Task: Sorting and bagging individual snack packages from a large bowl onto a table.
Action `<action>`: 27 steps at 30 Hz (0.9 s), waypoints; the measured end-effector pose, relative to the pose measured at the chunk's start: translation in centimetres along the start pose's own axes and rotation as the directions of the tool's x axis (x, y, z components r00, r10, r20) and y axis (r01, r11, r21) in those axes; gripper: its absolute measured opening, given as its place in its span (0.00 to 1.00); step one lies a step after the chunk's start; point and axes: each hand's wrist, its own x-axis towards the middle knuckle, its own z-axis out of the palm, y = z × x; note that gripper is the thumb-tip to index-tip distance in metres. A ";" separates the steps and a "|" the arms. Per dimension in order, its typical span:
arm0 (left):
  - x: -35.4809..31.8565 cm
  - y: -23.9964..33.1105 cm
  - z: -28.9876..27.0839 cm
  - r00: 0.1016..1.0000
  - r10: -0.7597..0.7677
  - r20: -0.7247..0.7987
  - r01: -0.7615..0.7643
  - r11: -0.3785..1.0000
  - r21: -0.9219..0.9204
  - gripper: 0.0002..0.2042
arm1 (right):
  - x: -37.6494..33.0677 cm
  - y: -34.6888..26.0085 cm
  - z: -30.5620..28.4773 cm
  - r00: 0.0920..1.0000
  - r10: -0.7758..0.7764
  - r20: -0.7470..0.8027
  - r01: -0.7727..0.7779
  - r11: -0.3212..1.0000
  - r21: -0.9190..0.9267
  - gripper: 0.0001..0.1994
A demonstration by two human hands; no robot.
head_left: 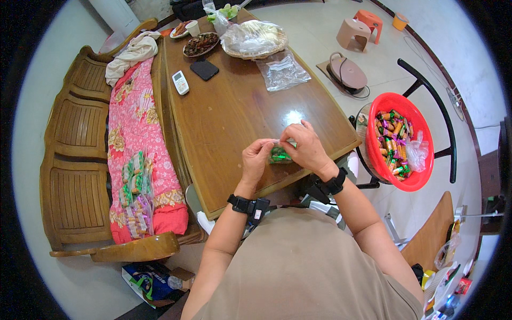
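Near the front edge of the wooden table (229,128), a small clear plastic bag (279,156) with green-wrapped pieces inside lies under my hands. My left hand (256,161) is closed, thumb and fingertips pinching the bag's top edge. From the other side my right hand (308,148) pinches the same edge, its fingertips almost meeting the left ones. The right hand partly covers the bag, so how full it is cannot be made out. Both wrists wear black straps with small devices.
At my right a red basin (396,181) holds many wrapped snacks and a crumpled clear bag (417,152). Filled packets (140,192) lie on the pink floral bench cover (128,117). A remote (180,82), phone (204,69), flat plastic bag (282,72) and food dishes (201,45) occupy the table's far part.
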 end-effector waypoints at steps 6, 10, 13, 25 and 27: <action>0.0 -0.1 0.1 0.999 0.013 -0.037 -0.012 1.000 0.016 0.07 | -0.1 -0.2 0.1 0.999 0.031 -0.041 -0.030 0.999 0.027 0.06; -0.1 -0.4 0.1 0.996 0.043 -0.083 -0.041 0.999 0.016 0.08 | 0.0 -0.1 0.1 0.999 0.030 -0.027 -0.029 0.999 0.031 0.06; -0.1 -0.6 0.0 0.991 -0.041 -0.124 0.025 0.991 -0.134 0.08 | 0.0 -0.3 0.0 0.999 0.024 -0.028 -0.023 0.999 0.047 0.07; 1.0 1.0 0.1 0.986 -0.042 0.163 0.028 0.996 0.084 0.11 | 0.0 -0.3 -0.4 0.995 -0.036 -0.090 0.042 0.997 0.068 0.08; 0.8 0.9 -0.1 0.983 -0.125 0.131 0.119 0.991 0.053 0.10 | -0.2 0.1 -1.2 0.998 0.017 -0.053 -0.015 0.999 0.042 0.11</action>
